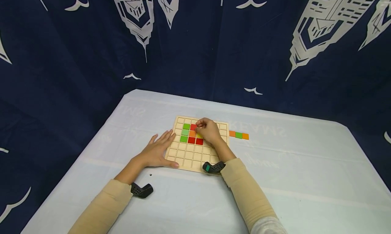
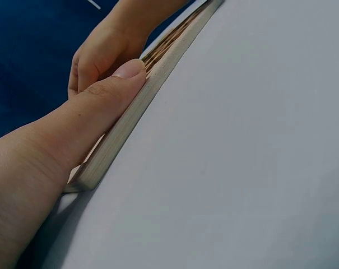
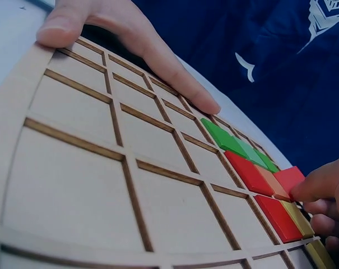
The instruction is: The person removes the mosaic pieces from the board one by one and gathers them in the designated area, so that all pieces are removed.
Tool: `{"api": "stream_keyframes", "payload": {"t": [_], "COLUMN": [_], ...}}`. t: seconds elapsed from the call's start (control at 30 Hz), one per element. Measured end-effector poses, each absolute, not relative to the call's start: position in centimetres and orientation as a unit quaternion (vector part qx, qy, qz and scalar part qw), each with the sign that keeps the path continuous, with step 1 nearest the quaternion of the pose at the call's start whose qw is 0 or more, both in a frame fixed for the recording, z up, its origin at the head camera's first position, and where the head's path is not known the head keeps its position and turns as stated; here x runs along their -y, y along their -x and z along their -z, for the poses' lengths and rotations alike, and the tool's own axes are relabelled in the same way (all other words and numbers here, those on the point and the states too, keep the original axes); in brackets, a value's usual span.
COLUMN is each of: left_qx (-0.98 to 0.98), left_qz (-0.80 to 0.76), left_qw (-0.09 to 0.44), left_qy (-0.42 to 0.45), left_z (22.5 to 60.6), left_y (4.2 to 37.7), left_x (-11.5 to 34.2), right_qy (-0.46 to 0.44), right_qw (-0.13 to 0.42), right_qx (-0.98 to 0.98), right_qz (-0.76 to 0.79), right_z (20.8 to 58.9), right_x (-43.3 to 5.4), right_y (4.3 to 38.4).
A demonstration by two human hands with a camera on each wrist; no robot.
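A square wooden grid board point(image 1: 189, 156) lies on the table with several coloured tiles in its cells. My left hand point(image 1: 157, 152) is spread at its near left corner, thumb point(image 2: 110, 92) on the front rim and straight fingers along the left side. At the upper middle of the grid, my right hand point(image 1: 209, 130) has curled fingers and thumb at a red tile point(image 3: 288, 178), which sits tilted above its neighbours in the right wrist view. Green tiles point(image 1: 184, 138) form one column; beside them are an orange tile point(image 1: 192, 133), red tiles point(image 1: 199, 141) and a yellow tile point(image 1: 200, 136) partly under the hand.
A short row of loose tiles, orange and green point(image 1: 238, 135), lies right of the board. The white-covered table point(image 1: 290, 173) reaches back to a dark blue patterned curtain point(image 1: 195, 57). A small dark speck point(image 1: 150, 175) lies near the left wrist.
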State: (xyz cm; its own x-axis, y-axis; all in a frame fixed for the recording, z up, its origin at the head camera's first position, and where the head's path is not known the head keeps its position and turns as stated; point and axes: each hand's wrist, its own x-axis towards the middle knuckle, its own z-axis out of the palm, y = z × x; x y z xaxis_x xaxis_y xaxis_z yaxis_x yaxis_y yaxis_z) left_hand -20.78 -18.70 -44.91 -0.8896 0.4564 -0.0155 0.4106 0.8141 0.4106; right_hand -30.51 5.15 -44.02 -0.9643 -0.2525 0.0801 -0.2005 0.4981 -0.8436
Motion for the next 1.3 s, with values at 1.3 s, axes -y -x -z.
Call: {"api": "stream_keyframes", "payload": {"t": [1.3], "left_qx": [-0.95], "left_qz": [-0.201], "left_qw": [0.046], "left_qy": [-0.234], "left_z": [45.0], "left_y": [20.6], "left_x": [18.7], "right_qy": [0.123], "right_qw": [-0.01], "right_qx": [-0.84], "right_qz": [0.529], "right_z": [43.2], "right_x": [-9.8], "right_y": [28.8]}}
